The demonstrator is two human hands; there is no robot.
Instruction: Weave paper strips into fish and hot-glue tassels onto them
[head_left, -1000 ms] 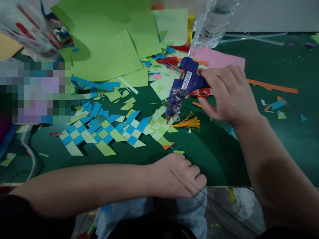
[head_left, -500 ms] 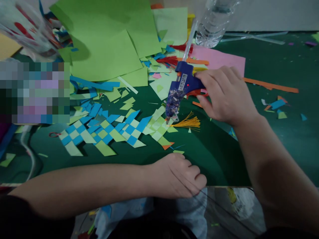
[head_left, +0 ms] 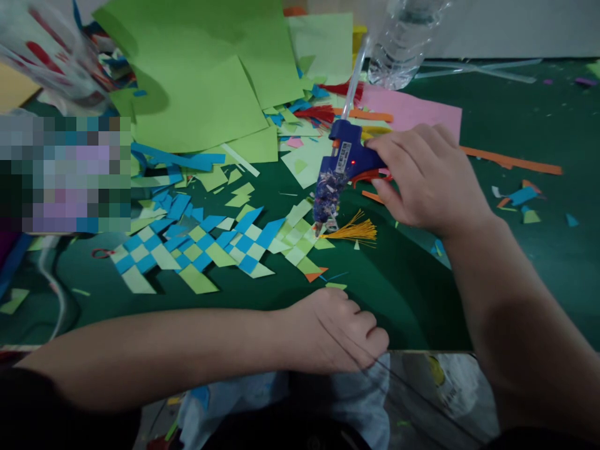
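My right hand is wrapped round the handle of a blue hot glue gun. A clear glue stick protrudes from its back end. The gun's dirty nozzle points down, at the top of an orange-yellow tassel, where the tassel meets the right end of a woven paper strip. This strip is a row of blue, green and pale checkered pieces with a small red loop at its left end. Closed in a fist, my left hand rests at the table's front edge, below the strip.
Green paper sheets, a pink sheet and red tassels lie behind. A water bottle stands at the back. Paper scraps litter the green table. A white cable runs down the left side.
The glue gun has shifted very slightly, its nozzle a touch to the right at the tassel's top. My left hand and the woven strip have stayed in place.
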